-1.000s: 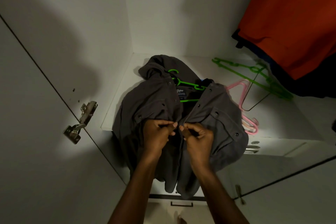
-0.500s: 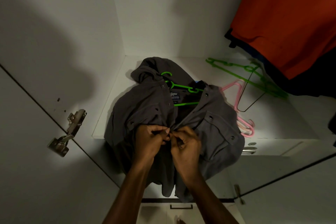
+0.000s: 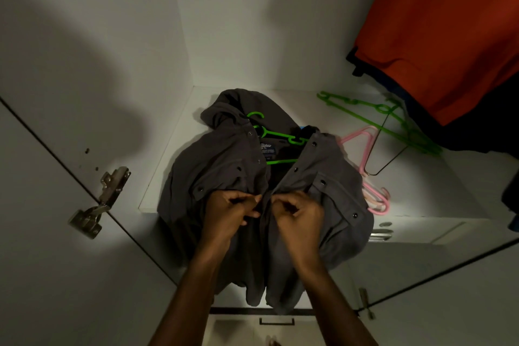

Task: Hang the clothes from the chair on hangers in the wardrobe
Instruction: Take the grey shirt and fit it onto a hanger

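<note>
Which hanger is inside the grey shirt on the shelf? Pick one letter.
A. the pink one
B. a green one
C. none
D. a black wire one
B: a green hanger shows in the open collar of the grey shirt, while the pink hanger lies beside the shirt on the shelf.

A dark neck label (image 3: 267, 149) sits inside the collar of the grey shirt (image 3: 219, 166). It carries pale script and smaller lines beneath, but the lettering is too blurred to read. No other writing shows.
</note>
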### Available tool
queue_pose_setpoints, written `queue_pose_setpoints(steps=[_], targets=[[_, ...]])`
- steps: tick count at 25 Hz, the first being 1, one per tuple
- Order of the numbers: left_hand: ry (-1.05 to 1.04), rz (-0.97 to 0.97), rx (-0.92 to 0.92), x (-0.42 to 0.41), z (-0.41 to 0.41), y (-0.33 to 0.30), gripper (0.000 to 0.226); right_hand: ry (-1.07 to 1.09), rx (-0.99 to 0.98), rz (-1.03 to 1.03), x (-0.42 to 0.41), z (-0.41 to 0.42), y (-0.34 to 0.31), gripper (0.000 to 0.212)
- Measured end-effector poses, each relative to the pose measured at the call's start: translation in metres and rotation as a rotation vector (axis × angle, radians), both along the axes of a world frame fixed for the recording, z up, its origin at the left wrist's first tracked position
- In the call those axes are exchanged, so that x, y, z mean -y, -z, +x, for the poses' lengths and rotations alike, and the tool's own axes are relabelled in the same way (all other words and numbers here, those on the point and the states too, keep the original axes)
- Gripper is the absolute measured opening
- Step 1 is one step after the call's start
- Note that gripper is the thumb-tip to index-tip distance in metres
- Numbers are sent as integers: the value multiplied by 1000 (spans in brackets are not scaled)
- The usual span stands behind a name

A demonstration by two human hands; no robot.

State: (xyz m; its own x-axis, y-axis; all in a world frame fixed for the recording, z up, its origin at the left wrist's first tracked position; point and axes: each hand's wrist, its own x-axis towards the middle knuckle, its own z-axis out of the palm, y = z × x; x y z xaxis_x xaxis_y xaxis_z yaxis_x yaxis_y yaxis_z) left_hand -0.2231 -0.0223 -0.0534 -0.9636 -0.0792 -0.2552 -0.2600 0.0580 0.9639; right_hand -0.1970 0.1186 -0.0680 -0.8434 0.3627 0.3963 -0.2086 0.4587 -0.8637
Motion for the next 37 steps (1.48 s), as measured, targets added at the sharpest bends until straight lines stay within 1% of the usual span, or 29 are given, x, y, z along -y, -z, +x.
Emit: queue_pose_setpoints(steps=[2, 3, 5, 6, 7, 8, 9, 10, 11, 12, 13, 14, 15, 16, 17, 19, 21, 23, 26, 28, 30, 32, 35, 37], targets=[[-28, 1, -9, -3, 2, -1, 10, 193, -42, -19, -12, -8, -11, 3], [-39, 2, -5, -4, 2, -3, 10, 242, -16, -7, -16, -16, -18, 13], [-73, 26, 7, -4, -2, -6, 8, 281, 141, 109, -22, -37, -29, 36], [-101, 49, 1, -5, -6, -9, 8, 292, 256, 180, -24, -46, -34, 40], [-135, 55, -31, -8, -10, -10, 10, 290, 340, 222, -27, -54, -36, 37], [-177, 16, -109, -11, -16, -11, 13, 287, 380, 214, -30, -61, -35, 29], [-221, -89, -231, -16, -22, -11, 14, 278, 380, 159, -33, -65, -34, 20], [-255, -236, -367, -20, -30, -12, 12, 268, 361, 61, -35, -67, -32, 19], [-267, -387, -475, -24, -39, -12, 8, 261, 335, -69, -37, -66, -31, 25], [-265, -518, -526, -26, -47, -12, 7, 249, 315, -216, -37, -65, -31, 32], [-254, -618, -509, -29, -53, -15, 15, 238, 289, -363, -37, -63, -33, 38], [-227, -704, -445, -33, -60, -18, 24, 228, 257, -496, -36, -61, -37, 40], [-193, -805, -357, -38, -64, -22, 30, 217, 226, -598, -34, -61, -40, 37], [-162, -893, -281, -43, -67, -23, 33, 210, 198, -666, -32, -61, -43, 33], [-132, -940, -232, -46, -67, -24, 33, 201, 173, -709, -28, -62, -45, 28], [-84, -952, -234, -45, -70, -20, 29, 176, 136, -738, -21, -64, -50, 23], [-13, -934, -294, -35, -74, -12, 22, 152, 110, -719, -14, -67, -51, 27], [-7, -879, -350, -25, -74, -5, 21, 140, 113, -657, -7, -74, -46, 34], [-18, -769, -385, -13, -74, -3, 25, 126, 110, -475, 4, -79, -27, 13], [-6, -752, -427, -8, -74, 0, 31, 134, 102, -373, 9, -77, -18, 15], [-36, -763, -464, -4, -73, 3, 28, 134, 76, -276, 10, -75, -11, 15], [-79, -832, -473, -6, -67, -2, 18, 113, 51, -222, 11, -73, -5, 16], [-164, -933, -459, -8, -58, -13, 14, 59, 38, -231, 14, -74, 0, 30], [-209, -928, -508, -7, -55, -20, 15, 42, 23, -262, 14, -74, 2, 31]])
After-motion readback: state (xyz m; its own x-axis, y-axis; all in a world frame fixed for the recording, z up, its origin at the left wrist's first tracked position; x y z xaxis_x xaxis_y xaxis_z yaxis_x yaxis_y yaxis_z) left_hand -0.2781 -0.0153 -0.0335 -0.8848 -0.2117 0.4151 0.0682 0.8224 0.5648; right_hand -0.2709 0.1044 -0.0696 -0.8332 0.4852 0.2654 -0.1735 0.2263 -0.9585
